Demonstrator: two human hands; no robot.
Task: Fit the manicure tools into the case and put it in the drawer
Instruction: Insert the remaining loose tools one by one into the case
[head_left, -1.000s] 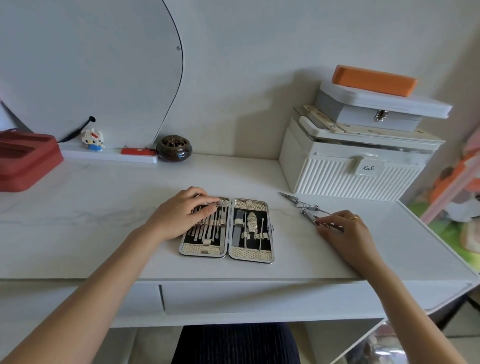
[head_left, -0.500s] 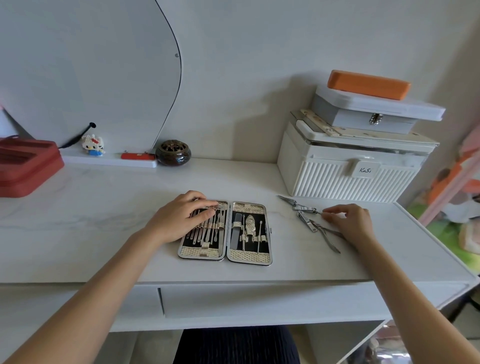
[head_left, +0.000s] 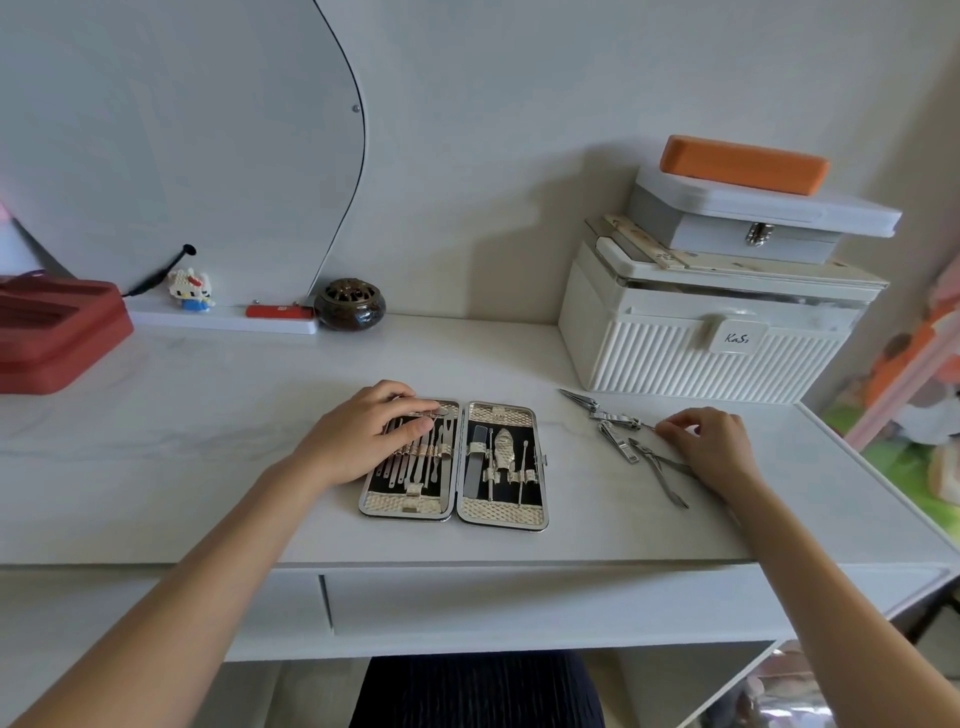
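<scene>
The manicure case (head_left: 501, 512) lies open flat on the white desk, both black halves lined with steel tools in loops. My left hand (head_left: 358, 441) rests palm down on the case's left half, fingers spread over the tools there. To the right of the case lie loose steel tools: scissors (head_left: 579, 401), two nail clippers (head_left: 615, 434) and nippers (head_left: 662, 470). My right hand (head_left: 714, 449) sits beside them, thumb and forefinger pinched at the end of the upper clipper. The closed drawer front (head_left: 519, 603) runs under the desk edge.
A white ribbed storage box (head_left: 701, 358) with a grey box and an orange case stacked on it stands at the back right. A red tray (head_left: 52, 332) is at the far left; a dark round pot (head_left: 350, 304), a toy figure and a mirror stand at the back.
My right hand has let go of the nippers, which now lie on the desk, and has moved up to the clippers. The left hand has stayed on the case.
</scene>
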